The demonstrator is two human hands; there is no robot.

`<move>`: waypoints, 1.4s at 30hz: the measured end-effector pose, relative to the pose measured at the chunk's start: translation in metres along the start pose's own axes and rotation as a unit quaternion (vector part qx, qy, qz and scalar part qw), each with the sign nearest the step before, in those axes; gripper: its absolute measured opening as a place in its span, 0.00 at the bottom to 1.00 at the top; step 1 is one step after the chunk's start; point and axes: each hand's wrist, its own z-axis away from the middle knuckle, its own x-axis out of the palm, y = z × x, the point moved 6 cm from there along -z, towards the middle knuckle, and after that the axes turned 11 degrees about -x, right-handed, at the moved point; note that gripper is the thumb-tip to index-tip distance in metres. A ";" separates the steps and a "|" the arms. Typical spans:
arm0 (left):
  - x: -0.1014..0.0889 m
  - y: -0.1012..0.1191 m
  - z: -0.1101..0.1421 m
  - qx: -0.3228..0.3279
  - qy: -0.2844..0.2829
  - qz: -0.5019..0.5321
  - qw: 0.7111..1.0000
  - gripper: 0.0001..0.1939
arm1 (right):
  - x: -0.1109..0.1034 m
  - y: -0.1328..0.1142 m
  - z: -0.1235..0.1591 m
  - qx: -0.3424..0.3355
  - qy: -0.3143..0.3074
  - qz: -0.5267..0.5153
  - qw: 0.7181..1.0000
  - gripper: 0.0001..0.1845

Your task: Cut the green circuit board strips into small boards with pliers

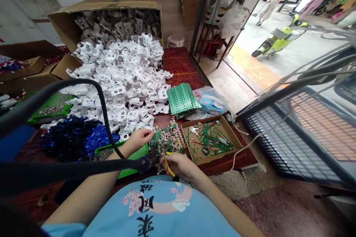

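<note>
My left hand (140, 139) is closed in a pinch at the left edge of a pile of small circuit boards with wires (171, 137). What its fingertips hold is too small to make out. My right hand (179, 166) is wrapped round yellow-handled pliers (169, 166), whose metal end points at the pile near my left fingers. A black cable or arm crosses in front and hides part of my left forearm. Behind the pile lies a stack of green circuit board panels (182, 99).
To the right, a shallow cardboard box (211, 159) holds green strips and wires. White plastic shells (125, 77) spill from a big carton (65, 29). Blue parts (97, 137) and green trays (136, 159) of small metal pieces are on the left. A plastic packet (213, 102) lies behind the box.
</note>
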 end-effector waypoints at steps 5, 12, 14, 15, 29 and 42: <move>-0.004 -0.017 -0.012 -0.078 0.014 0.153 0.985 0.17 | -0.010 -0.011 0.001 -0.023 0.062 0.200 0.978 0.14; -0.009 -0.012 -0.010 -0.062 0.032 0.195 0.978 0.18 | -0.016 -0.024 -0.002 -0.052 0.087 0.291 0.951 0.19; -0.006 -0.003 -0.008 -0.031 0.012 0.151 0.988 0.17 | -0.014 -0.023 -0.006 -0.056 0.075 0.258 0.962 0.17; -0.004 0.001 -0.007 -0.021 0.002 0.134 0.991 0.17 | -0.013 -0.022 -0.007 -0.056 0.068 0.246 0.965 0.16; 0.012 0.009 -0.004 0.013 -0.015 0.039 0.999 0.17 | -0.011 -0.019 -0.002 -0.029 0.083 0.137 0.987 0.07; -0.009 -0.001 -0.025 -0.028 0.054 -0.056 0.997 0.18 | -0.024 -0.029 0.000 -0.053 0.101 0.315 0.942 0.20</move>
